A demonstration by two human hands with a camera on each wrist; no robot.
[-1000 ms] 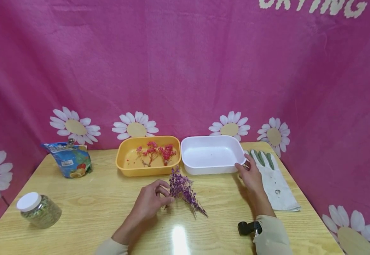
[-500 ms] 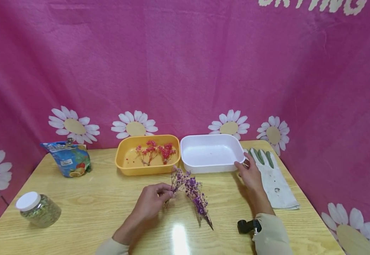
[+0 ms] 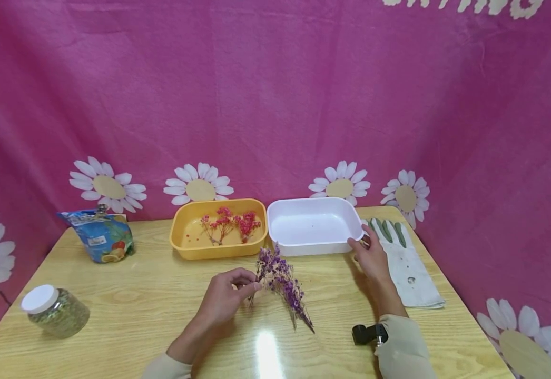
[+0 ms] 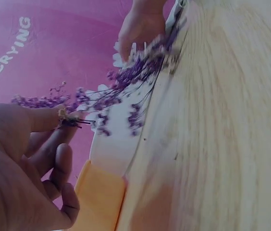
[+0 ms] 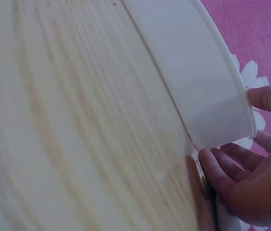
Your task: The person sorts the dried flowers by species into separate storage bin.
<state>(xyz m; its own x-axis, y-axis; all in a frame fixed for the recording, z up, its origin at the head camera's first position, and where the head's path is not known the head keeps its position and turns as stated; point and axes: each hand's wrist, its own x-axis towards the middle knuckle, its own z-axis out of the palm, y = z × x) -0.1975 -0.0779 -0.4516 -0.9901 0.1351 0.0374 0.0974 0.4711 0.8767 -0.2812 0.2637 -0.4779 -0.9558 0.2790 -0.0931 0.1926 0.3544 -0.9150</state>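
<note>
Between thumb and forefinger, my left hand (image 3: 228,297) pinches the thin stems of a small sprig of purple dried flowers (image 4: 44,102). A longer bunch of purple dried flowers (image 3: 292,292) slants away to the right, its blossoms overlapping the sprig; whether the two are tangled together I cannot tell. My right hand (image 3: 372,258) holds the front right corner of a white plastic tray (image 3: 315,248). In the right wrist view its thumb lies on the tray's rim, and the other fingers are curled below the corner. The inside of the white tray holds no flowers.
A yellow tray (image 3: 218,253) with red dried flower sprigs (image 3: 225,223) adjoins the white one. At left are a blue pouch (image 3: 102,239) and a white-lidded jar (image 3: 59,310). A pale cloth with green stripes (image 3: 410,273) lies at right, against the pink curtain (image 3: 275,105).
The sprig in my left hand came apart from the longer bunch, whose stem ends swung toward me, then slightly back. Now the blossoms overlap again. My right hand stays on the white tray.
</note>
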